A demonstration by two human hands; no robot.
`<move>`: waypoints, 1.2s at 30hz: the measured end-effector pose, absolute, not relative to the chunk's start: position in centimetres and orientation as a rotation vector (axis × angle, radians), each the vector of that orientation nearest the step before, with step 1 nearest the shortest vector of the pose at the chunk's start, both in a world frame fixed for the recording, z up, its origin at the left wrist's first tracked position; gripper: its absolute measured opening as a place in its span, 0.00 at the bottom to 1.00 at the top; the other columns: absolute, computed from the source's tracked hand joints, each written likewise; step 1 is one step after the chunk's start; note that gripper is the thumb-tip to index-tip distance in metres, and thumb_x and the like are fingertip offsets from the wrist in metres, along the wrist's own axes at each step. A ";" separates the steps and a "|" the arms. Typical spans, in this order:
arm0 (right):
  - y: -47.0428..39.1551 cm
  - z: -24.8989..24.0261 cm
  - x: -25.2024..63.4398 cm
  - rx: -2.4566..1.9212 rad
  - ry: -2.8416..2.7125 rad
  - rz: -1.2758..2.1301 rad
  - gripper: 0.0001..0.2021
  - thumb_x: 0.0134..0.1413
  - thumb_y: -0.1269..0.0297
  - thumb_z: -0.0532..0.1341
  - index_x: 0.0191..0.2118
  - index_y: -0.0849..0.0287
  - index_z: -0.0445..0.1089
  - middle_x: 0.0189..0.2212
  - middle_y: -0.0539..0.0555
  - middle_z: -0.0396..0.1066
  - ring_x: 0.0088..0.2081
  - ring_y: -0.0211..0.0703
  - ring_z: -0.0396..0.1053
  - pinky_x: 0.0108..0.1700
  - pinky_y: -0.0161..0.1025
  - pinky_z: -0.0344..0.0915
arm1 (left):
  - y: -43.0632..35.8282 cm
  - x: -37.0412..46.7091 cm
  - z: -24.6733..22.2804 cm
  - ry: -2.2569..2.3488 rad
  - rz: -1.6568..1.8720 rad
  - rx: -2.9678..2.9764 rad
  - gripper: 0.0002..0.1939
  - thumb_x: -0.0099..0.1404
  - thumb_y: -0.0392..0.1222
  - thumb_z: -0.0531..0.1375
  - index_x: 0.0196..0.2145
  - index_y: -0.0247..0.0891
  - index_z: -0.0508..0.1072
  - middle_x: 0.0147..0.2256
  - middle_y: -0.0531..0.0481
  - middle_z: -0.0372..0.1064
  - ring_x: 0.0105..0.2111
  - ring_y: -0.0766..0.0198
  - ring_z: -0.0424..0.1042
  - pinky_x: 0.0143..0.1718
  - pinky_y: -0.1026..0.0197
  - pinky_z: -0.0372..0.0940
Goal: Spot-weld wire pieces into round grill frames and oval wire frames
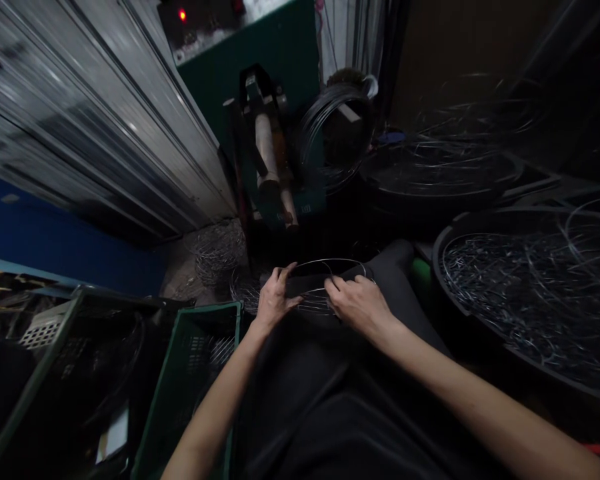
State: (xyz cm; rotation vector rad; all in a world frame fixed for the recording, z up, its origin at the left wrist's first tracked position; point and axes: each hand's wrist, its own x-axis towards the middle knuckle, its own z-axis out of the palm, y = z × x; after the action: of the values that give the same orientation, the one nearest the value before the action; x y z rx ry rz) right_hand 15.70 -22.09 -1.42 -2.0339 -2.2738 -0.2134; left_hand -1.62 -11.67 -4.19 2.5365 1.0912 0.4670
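Note:
A thin, shiny wire ring (333,260) spans the gap between my two hands, above my lap. My left hand (273,300) is at its left side, forefinger and thumb parted, with the wire running into the fingers. Curled fingers of my right hand (357,303) pinch the wire at the right side; the fingertips are partly hidden. Below the ring, more wire strands (315,305) show between the hands, but where they lead is too dark to tell.
Ahead stands a green machine (293,57) with a roller (266,147) and a lit red lamp (182,14). Wire coils (337,110) hang beside it. A black tub (450,257) of wire pieces is at right, a green crate (173,360) at left. Tangled wire (217,253) lies on the floor.

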 end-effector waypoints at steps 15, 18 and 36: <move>-23.0 -3.3 17.1 -1.620 -2.192 -0.666 0.14 0.54 0.78 0.54 0.44 0.61 0.71 0.39 0.52 0.74 0.27 0.36 0.63 0.33 0.38 0.52 | -12.0 -2.0 -4.4 1.070 0.498 2.511 0.39 0.53 0.41 0.65 0.59 0.45 0.54 0.46 0.48 0.59 0.43 0.60 0.66 0.45 0.57 0.65; -23.2 -3.2 17.0 -1.578 -2.175 -0.726 0.14 0.55 0.78 0.54 0.44 0.62 0.72 0.40 0.52 0.74 0.27 0.37 0.63 0.32 0.38 0.51 | -12.2 -2.0 -4.5 1.076 0.491 2.526 0.39 0.52 0.41 0.66 0.59 0.45 0.54 0.46 0.48 0.59 0.43 0.60 0.66 0.45 0.57 0.66; -17.8 -1.0 17.4 -1.280 -2.191 -1.056 0.12 0.56 0.76 0.54 0.42 0.61 0.72 0.40 0.54 0.74 0.27 0.36 0.59 0.31 0.38 0.50 | -7.6 -2.4 -4.0 1.008 0.765 2.599 0.38 0.52 0.42 0.65 0.58 0.42 0.53 0.42 0.49 0.59 0.41 0.60 0.64 0.43 0.57 0.64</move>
State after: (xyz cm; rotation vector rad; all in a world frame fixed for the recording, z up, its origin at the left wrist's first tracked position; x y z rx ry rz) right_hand 17.40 -17.82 -0.96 -1.2798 -2.1906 -1.0561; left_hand -2.42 -7.58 -3.99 2.5989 1.0075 0.7650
